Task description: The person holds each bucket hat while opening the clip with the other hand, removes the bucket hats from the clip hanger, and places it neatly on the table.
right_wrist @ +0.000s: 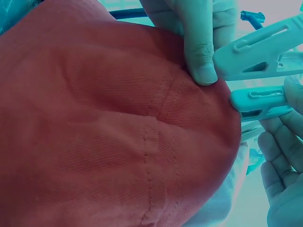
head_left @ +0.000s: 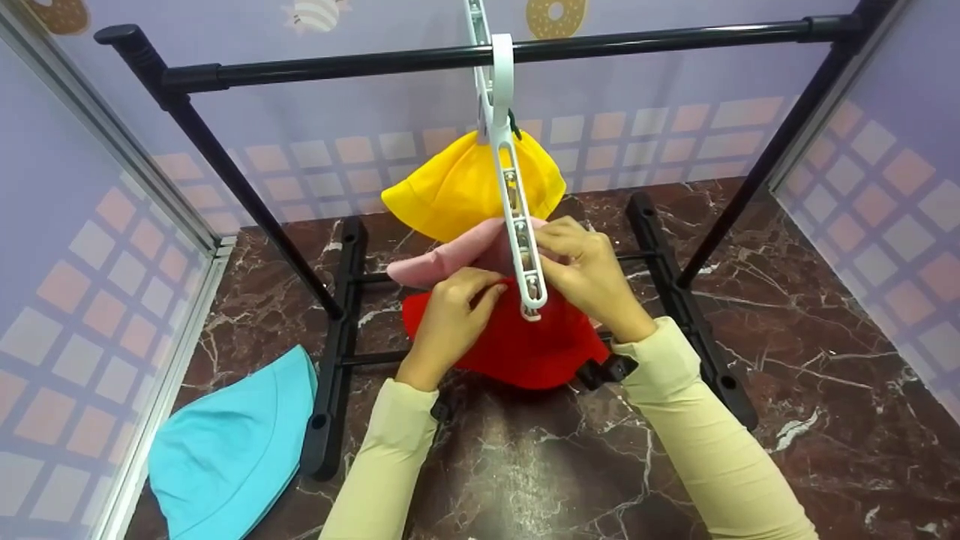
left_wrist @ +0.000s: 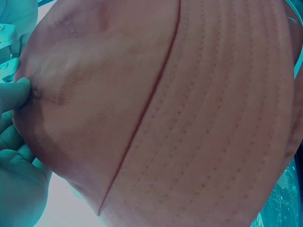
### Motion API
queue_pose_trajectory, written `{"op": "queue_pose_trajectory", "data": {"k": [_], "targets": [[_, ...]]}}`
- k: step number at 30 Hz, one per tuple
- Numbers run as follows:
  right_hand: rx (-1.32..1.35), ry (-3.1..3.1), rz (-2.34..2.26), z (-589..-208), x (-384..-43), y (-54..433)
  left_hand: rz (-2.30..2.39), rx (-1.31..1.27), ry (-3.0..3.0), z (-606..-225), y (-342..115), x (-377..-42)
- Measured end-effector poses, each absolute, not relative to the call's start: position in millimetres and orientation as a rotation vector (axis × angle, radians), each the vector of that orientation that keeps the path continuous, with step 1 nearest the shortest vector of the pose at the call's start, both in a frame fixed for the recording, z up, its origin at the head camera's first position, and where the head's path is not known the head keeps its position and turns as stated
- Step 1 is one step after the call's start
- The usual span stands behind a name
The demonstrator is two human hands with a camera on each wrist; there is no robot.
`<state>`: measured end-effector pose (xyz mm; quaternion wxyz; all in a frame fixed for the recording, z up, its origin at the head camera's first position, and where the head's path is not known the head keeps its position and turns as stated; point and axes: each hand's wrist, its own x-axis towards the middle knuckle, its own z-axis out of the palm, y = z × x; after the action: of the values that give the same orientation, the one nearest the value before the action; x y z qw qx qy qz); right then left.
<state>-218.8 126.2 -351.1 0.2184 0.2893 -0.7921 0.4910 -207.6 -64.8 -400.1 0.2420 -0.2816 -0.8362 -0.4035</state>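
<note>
A red bucket hat (head_left: 525, 352) is held up under the front end of a white clip hanger (head_left: 504, 142). My left hand (head_left: 454, 315) pinches the top of its crown; in the left wrist view the thumb presses on the hat cloth (left_wrist: 142, 104). My right hand (head_left: 589, 274) is beside the hanger, its fingers partly hidden by it. In the right wrist view that hand (right_wrist: 289, 184) pinches a pale clothespin (right_wrist: 260, 97) whose tip meets the crown's edge. Behind, a pink hat (head_left: 450, 255) and a yellow hat (head_left: 450, 187) hang under the hanger.
The hanger hooks over the black rail (head_left: 337, 66) of a stand with black feet (head_left: 326, 420) on a dark marbled surface (head_left: 810, 360). A light blue bucket hat (head_left: 232, 450) lies at the left. Patterned walls (head_left: 67, 315) enclose the sides and back.
</note>
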Motion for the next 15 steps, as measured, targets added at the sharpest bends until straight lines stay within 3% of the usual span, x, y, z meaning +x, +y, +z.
{"op": "queue_pose_trajectory", "data": {"k": [15], "targets": [[0.8, -2.187, 1.386, -350.6, -218.3, 124.7, -1.112, -0.765, -2.286, -402.9, -73.3, -206.3]]}}
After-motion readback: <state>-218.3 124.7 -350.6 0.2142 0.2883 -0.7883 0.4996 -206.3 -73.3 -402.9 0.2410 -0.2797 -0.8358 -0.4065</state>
